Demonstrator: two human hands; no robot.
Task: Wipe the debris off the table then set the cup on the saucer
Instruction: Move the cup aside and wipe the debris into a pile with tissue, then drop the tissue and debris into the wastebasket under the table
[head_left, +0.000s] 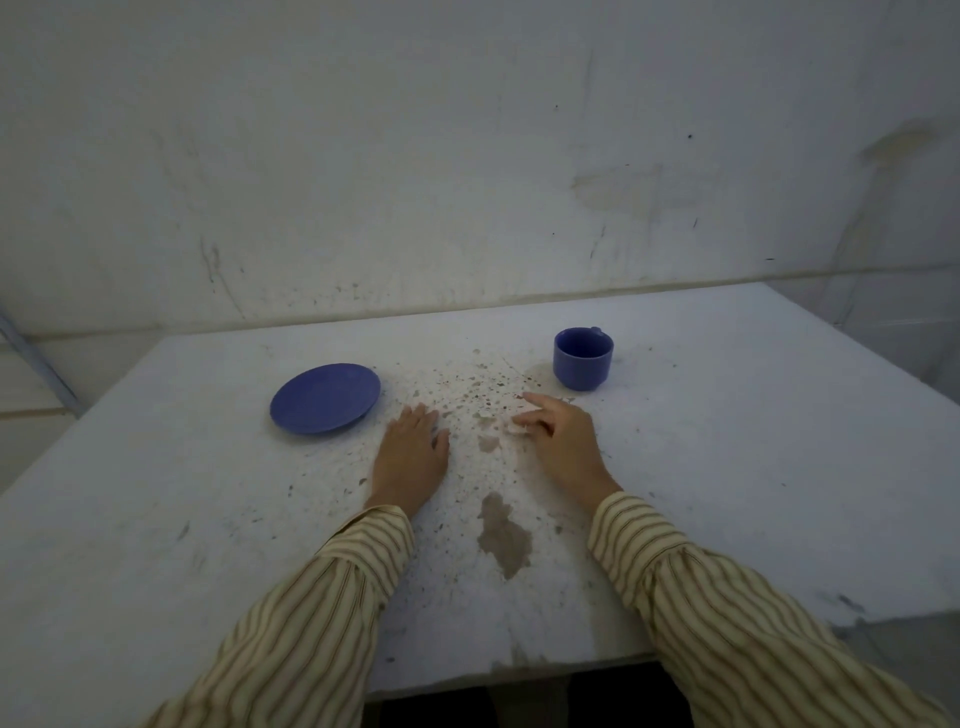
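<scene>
Both hands lay empty on the bench (727, 467), left grip (410, 452) flat beside the saucer (324, 397), right grip (561, 441) loosely curled just before the cup (582, 358), debris (475, 395) scattered between them.

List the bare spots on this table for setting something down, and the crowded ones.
Bare: the white table left of the striped left sleeve, below the blue saucer; also right of the blue cup, out to the right edge. Crowded: the middle, where debris is scattered between saucer and cup, with the left hand and right hand on it.
</scene>
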